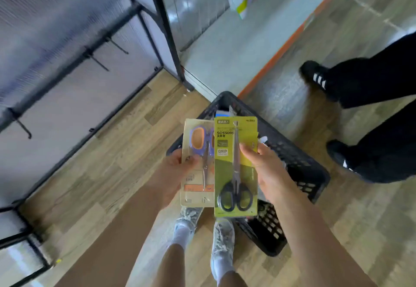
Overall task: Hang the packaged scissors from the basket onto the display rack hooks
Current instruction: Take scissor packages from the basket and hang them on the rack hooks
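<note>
My left hand [177, 169] grips a beige card pack of purple-and-orange scissors [197, 165] by its left edge, handles pointing away from me. My right hand [265, 167] holds a yellow-green pack of black-handled scissors [235, 167] by its right edge, overlapping the beige pack. Both packs hover over the black plastic basket [299, 163] on the floor. The display rack [74, 61] stands to the left, its black hooks [99, 63] bare.
Another person's black-trousered legs and black shoes [315, 77] stand to the right of the basket. My own feet in light sneakers [221, 237] are below the packs. A grey platform with an orange edge [281, 50] lies beyond the basket.
</note>
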### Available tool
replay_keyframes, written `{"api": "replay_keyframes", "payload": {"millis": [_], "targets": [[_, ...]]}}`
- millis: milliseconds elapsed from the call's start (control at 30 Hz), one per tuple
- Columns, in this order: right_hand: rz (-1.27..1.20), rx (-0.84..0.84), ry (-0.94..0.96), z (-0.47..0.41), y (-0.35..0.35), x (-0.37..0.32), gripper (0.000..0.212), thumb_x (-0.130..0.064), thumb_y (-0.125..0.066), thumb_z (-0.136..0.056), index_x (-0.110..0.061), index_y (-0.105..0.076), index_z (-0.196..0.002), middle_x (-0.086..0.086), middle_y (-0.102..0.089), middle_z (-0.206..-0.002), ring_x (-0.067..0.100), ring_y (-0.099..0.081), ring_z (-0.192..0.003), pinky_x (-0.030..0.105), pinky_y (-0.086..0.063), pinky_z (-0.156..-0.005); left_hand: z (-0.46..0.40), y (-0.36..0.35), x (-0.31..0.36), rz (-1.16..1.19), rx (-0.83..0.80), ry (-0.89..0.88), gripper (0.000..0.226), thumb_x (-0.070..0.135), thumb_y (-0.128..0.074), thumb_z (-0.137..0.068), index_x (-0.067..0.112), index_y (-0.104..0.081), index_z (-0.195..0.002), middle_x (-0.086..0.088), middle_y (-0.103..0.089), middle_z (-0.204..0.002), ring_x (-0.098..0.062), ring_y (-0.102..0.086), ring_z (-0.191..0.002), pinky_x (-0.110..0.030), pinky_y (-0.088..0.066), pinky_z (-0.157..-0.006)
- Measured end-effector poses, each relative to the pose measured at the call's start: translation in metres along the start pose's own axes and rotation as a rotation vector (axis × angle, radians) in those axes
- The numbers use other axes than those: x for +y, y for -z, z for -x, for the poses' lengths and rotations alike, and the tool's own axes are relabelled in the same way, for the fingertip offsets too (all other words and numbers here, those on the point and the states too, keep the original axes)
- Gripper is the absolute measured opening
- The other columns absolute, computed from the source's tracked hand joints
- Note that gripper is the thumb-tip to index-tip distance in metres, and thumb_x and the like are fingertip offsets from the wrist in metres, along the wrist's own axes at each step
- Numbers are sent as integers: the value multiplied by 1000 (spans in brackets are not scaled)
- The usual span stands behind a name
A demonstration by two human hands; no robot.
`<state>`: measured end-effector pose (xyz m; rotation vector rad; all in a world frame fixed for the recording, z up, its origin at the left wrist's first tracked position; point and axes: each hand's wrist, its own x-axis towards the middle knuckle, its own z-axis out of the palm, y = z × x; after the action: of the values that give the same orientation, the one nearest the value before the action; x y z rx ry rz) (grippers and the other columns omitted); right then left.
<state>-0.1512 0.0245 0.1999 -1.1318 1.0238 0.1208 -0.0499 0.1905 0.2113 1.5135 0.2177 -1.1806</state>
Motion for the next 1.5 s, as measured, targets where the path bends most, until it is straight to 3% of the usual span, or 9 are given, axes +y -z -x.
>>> {"api": "replay_keyframes", "payload": {"millis": [200, 333, 600, 733, 900, 1100, 1233, 1400, 1500], "targets": [[213, -112, 244, 81, -74, -133, 25, -50, -64, -79, -29, -72, -90, -7, -72, -99, 17, -64, -100, 43, -45, -98, 125, 19, 106, 118, 133, -225, 17, 15, -56, -89, 4, -64, -100, -13, -72, -91, -24, -69, -74, -38, -58, -67], [204, -233, 418, 150, -127, -215, 23, -33, -57, -92, -15, -68, -102, 0, -71, -104, 23, -63, -103, 40, -46, -97, 215, 35, 179, 187, 241, -438, 20, 11, -47, -97, 1, -64, -94, -5, -72, -71, -19, -69, -59, -31, -55, -51], [232, -443, 746, 285, -213, -343, 13, -31, -57, -93, -26, -67, -99, -14, -68, -102, 6, -60, -102, 27, -43, -88, 370, 57, 274, 345, 394, -815, 20, 21, -47, -97, 6, -61, -95, -6, -70, -69, -22, -68, -57, -35, -55, -49], [244, -480, 807, 324, -244, -370, 63, -51, -61, -85, -16, -48, -136, -2, -52, -137, 18, -49, -125, 42, -35, -108, 417, 63, 294, 344, 394, -940, 24, 22, -48, -96, 2, -60, -104, -11, -70, -79, -25, -68, -62, -34, -53, -48], [261, -496, 881, 359, -277, -388, 39, -42, -60, -89, -19, -61, -121, -5, -63, -121, 16, -55, -115, 39, -40, -102, 447, 86, 310, 332, 457, -996, 22, 21, -49, -96, 3, -58, -105, -10, -71, -82, -23, -69, -66, -34, -54, -50], [298, -594, 997, 403, -333, -405, 6, -31, -56, -94, -29, -61, -95, -21, -63, -95, -2, -56, -91, 18, -40, -72, 481, 160, 312, 259, 650, -1021, 17, 22, -51, -96, 9, -62, -97, -8, -71, -82, -18, -69, -66, -32, -53, -54], [337, -622, 1047, 436, -379, -407, 17, -32, -55, -94, -22, -62, -105, -6, -66, -106, 13, -59, -102, 20, -45, -79, 506, 217, 307, 253, 728, -1042, 21, 25, -52, -95, 9, -63, -102, -16, -71, -93, -27, -68, -77, -41, -56, -67], [272, -662, 1066, 467, -412, -413, 17, -31, -52, -96, -19, -58, -106, 5, -53, -114, 31, -47, -117, 44, -38, -99, 521, 257, 313, 265, 733, -1091, 22, 26, -51, -94, 9, -62, -101, -10, -71, -87, -23, -67, -73, -42, -54, -70], [239, -616, 1115, 467, -428, -419, 37, -33, -51, -96, -3, -55, -116, 23, -59, -110, 35, -55, -106, 42, -45, -88, 521, 263, 319, 249, 695, -1120, 21, 24, -50, -95, 9, -62, -101, -7, -71, -82, -19, -67, -68, -37, -53, -62]]}}
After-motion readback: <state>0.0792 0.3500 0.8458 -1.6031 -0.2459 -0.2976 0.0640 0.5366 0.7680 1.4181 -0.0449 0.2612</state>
